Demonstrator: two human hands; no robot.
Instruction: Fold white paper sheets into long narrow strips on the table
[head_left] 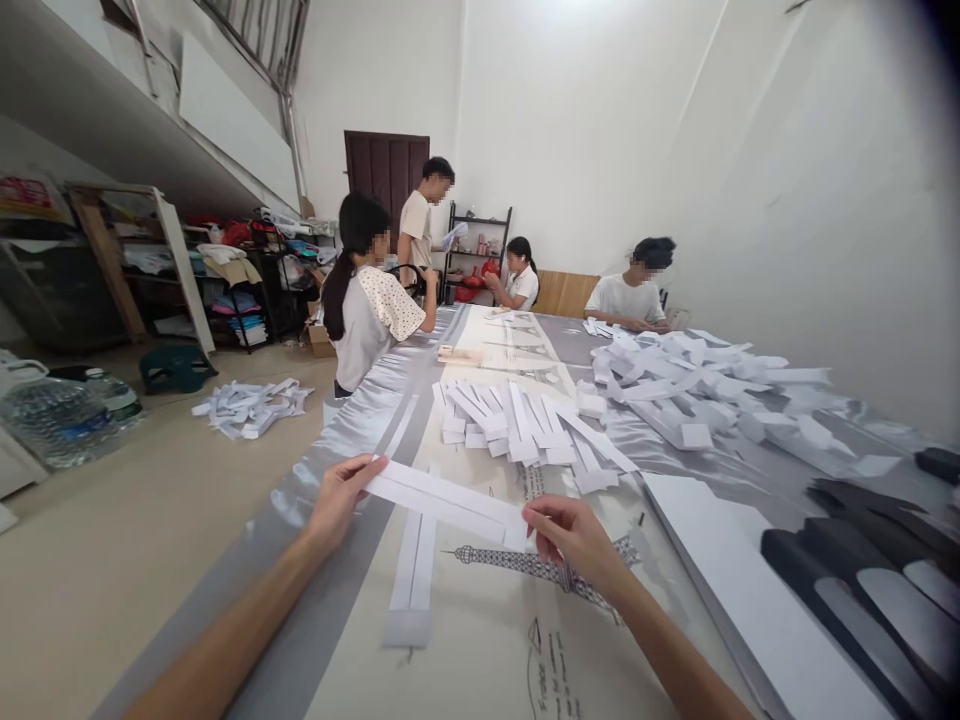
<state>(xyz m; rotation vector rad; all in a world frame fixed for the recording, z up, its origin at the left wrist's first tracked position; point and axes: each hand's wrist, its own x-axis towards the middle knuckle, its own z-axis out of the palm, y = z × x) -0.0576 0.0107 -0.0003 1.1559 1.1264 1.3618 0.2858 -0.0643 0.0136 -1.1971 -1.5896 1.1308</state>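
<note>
Between my two hands a folded white paper strip [442, 500] is held out above the table, with a seam along its length. My left hand [346, 490] pinches its left end between thumb and fingers. At the right end, my right hand [564, 530] grips it near the corner with fingertips closed. Below, a second paper strip [411, 585] lies on the printed tablecloth [480, 640], partly covered by the held one. Just beyond my hands is a heap of similar folded strips [517, 420].
A large pile of white strips [697, 380] covers the right side. Nearer are a stack of white paper [739, 560] and black objects [847, 580]. More strips [251, 408] lie on the floor at left. Several people are around the table's far end, one person [375, 300] at its left edge.
</note>
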